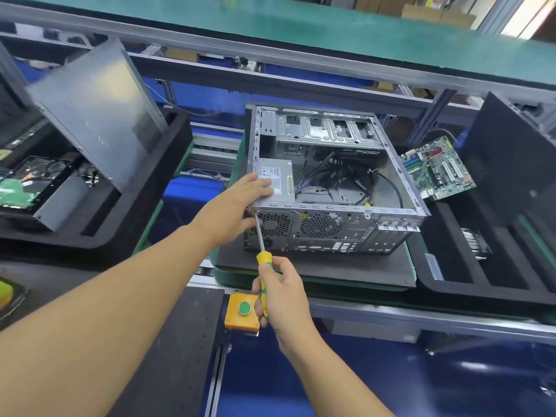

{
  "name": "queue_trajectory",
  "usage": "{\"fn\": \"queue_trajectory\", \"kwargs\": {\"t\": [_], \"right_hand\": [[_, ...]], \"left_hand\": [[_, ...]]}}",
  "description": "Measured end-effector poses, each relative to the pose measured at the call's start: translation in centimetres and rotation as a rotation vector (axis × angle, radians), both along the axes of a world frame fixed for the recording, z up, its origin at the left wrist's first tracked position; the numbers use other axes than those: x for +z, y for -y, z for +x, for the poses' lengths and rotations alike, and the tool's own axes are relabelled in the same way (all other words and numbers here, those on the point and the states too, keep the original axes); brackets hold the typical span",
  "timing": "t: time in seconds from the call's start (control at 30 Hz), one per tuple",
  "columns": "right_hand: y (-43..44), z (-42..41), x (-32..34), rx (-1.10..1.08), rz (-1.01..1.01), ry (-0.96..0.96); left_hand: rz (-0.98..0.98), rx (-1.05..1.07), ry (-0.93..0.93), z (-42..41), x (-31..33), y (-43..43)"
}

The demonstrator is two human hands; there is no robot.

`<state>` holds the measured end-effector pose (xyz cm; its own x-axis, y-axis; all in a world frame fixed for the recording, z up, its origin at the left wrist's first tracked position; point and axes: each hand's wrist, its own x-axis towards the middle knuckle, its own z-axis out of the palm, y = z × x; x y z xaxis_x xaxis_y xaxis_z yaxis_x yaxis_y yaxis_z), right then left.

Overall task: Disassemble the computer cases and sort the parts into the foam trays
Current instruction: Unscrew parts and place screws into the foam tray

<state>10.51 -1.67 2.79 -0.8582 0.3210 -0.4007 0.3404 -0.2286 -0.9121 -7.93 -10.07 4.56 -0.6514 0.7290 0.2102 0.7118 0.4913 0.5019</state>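
Observation:
An open grey computer case [331, 230] lies on its side on a dark foam pad, rear panel toward me. A silver power supply [278, 183] sits in its near left corner beside loose cables. My left hand [237, 203] rests on the power supply and the case's corner, fingers extended on top. My right hand [279, 293] grips the yellow-green handle of a screwdriver [261, 236]. The screwdriver's tip meets the rear panel's upper left corner. A green motherboard [439, 168] lies in the right foam tray [481, 284].
The left foam tray [144, 212] holds a hard drive [39, 176] and a leaning metal side panel [96, 109]. A yellow box with a green button [243, 310] sits at the bench edge under my right hand. A green conveyor runs across the back.

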Motion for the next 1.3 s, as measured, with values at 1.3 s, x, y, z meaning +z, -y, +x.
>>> {"fn": "queue_trajectory", "kwargs": {"t": [1.3], "right_hand": [[0.8, -0.8, 3.9, 0.019, -0.224, 0.202]], "left_hand": [[-0.01, -0.007, -0.01, 0.0, -0.8, -0.2]]}}
